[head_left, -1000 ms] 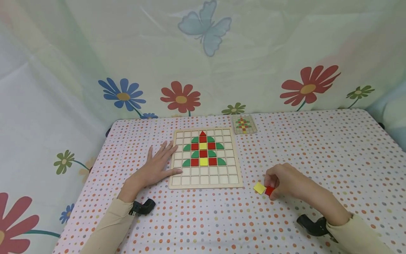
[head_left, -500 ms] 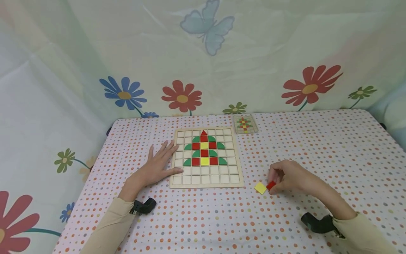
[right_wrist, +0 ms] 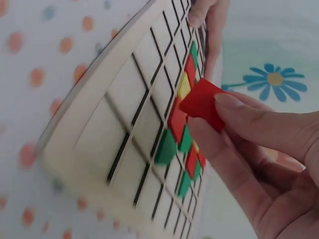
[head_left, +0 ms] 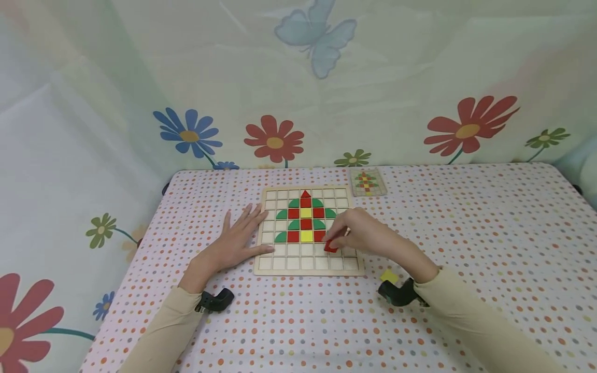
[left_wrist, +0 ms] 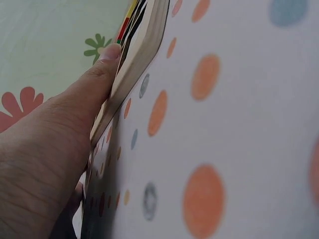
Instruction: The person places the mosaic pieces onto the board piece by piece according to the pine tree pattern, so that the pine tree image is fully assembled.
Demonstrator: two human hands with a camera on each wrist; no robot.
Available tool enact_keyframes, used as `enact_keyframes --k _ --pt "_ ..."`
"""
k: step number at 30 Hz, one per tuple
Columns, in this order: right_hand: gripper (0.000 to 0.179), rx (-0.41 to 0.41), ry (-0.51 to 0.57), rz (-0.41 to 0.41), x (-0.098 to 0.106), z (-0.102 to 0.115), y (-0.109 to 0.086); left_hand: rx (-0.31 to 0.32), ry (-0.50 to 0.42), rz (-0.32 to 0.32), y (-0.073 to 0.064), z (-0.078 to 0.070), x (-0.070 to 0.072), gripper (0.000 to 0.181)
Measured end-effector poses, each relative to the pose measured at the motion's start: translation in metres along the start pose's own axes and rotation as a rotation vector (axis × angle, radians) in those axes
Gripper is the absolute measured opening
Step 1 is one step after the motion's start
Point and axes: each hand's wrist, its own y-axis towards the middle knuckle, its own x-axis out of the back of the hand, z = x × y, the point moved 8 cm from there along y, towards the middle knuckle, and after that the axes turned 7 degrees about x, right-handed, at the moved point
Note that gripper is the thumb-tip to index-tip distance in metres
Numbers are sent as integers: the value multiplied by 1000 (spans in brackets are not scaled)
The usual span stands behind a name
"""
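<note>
A wooden grid board (head_left: 280,264) lies on the table, its cells bearing red, yellow and green tiles in a tree shape. Between thumb and fingertips my right hand (head_left: 361,233) pinches a red square tile (right_wrist: 203,103), held tilted above the lower right of the pattern. My left hand (head_left: 233,243) lies spread at the board's left side, with fingertips and thumb on the frame. In the left wrist view the left thumb (left_wrist: 97,74) touches the board's edge. One loose yellow square tile (head_left: 389,276) lies on the cloth, partly hidden by the right forearm and wrist camera.
A small pattern card (head_left: 368,183) showing the same kind of tree lies behind the board's right corner. The table has a dotted cloth (head_left: 289,321). A floral curtain (head_left: 392,77) hangs directly behind it. Black cameras (head_left: 398,292) sit on both wrists.
My right hand has picked up the red tile from beside the yellow one and carried it left and away over the board. The left hand stays on the board's side.
</note>
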Motion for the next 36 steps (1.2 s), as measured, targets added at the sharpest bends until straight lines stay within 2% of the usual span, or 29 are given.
enact_keyframes --k 5,12,20,27,36 --pt "10 62 36 -23 -16 8 28 -1 9 0 1 -2 0 97" --pt "11 21 40 -9 -31 8 40 9 9 3 0 -2 2 97" --pt "14 54 -67 9 -39 15 43 4 7 0 0 -1 2 97" --pt "13 -6 -218 54 -45 24 44 0 4 -3 -1 -2 3 96" --pt "12 4 -317 15 -47 33 44 4 1 4 -1 -2 3 97"
